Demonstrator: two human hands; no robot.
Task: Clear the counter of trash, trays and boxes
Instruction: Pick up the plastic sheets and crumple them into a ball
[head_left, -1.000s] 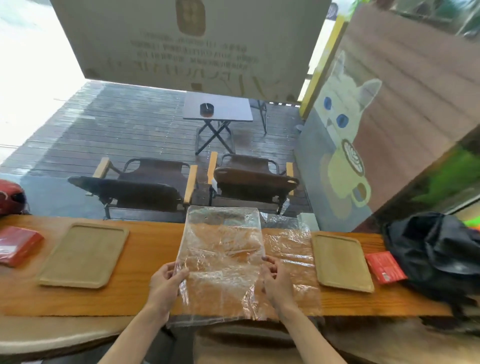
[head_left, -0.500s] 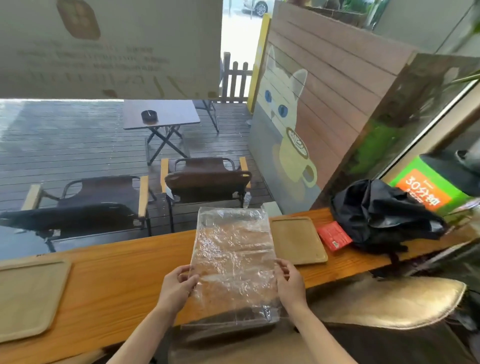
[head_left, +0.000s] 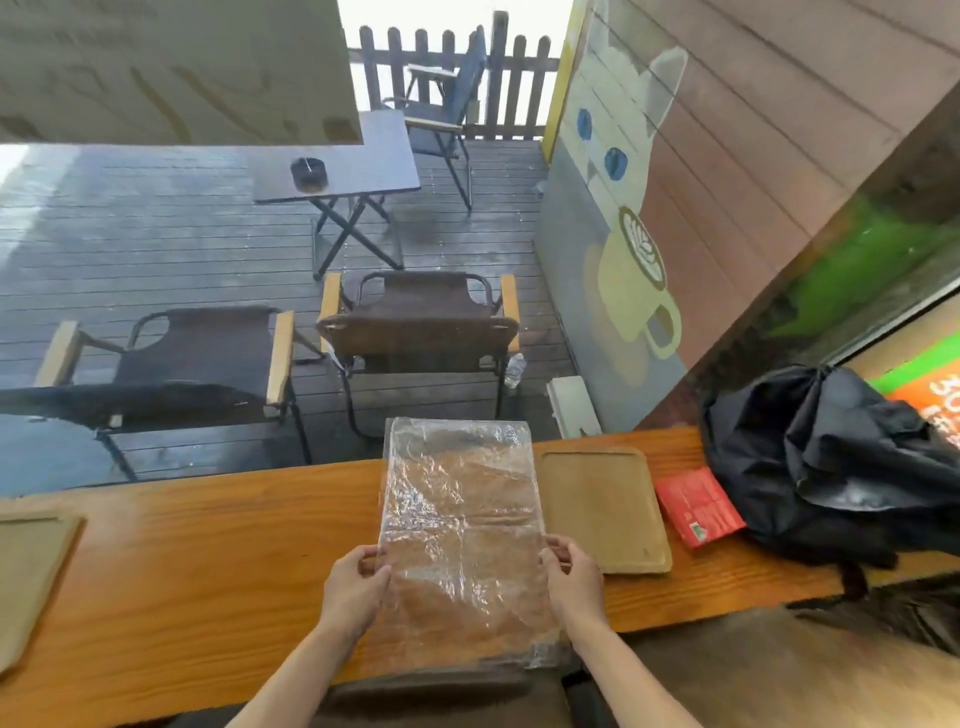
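Camera swung right since earlier; left hand (head_left: 353, 587), right hand (head_left: 574, 577) each pinch clear plastic bag (head_left: 460, 540) edges; no legible writing.

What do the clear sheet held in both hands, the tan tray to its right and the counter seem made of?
Clear crinkled bag, held by the left hand and right hand: thin glossy plastic film; wrinkled, see-through. Tan rectangular tray: matte, probably wood or fibreboard; raised rim. Orange-brown counter: varnished wood; grain and sheen.
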